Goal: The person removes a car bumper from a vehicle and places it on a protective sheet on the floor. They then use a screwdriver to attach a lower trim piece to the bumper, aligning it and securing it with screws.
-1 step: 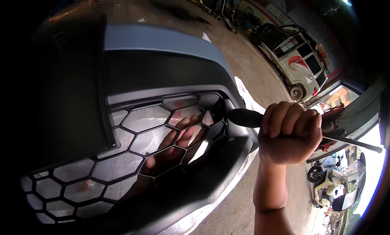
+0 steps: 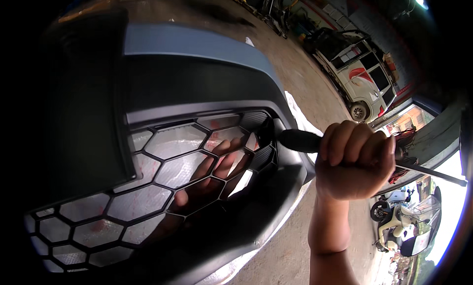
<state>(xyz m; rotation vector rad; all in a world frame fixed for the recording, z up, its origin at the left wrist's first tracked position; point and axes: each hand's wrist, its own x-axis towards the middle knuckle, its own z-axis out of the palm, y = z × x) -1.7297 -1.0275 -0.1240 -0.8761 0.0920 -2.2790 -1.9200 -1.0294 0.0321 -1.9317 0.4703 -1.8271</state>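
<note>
A car bumper with a blue-grey upper band (image 2: 192, 42) and black lower parts fills the left and middle. Set into it is a black honeycomb grille (image 2: 162, 160). Behind that mesh, my left hand (image 2: 217, 174) shows through the openings with fingers spread; whether it touches the grille is unclear. My right hand (image 2: 354, 161) is closed round a black-handled screwdriver (image 2: 299, 141), just right of the bumper's corner. The handle's rounded end points at the grille's right end, close to or against the bumper. Its long metal shank runs out rightward, away from the bumper.
Pale plastic wrapping (image 2: 299, 110) lies under and behind the bumper. Beyond it on the concrete floor (image 2: 300, 70) stands a white van (image 2: 357, 70) at the upper right. A scooter (image 2: 404, 226) is parked at the lower right near a bright doorway. Workshop equipment (image 2: 276, 14) stands at the back.
My right hand and the screwdriver have shifted slightly to the right. The bumper sits slightly higher and further left in view. Both hands keep their pose.
</note>
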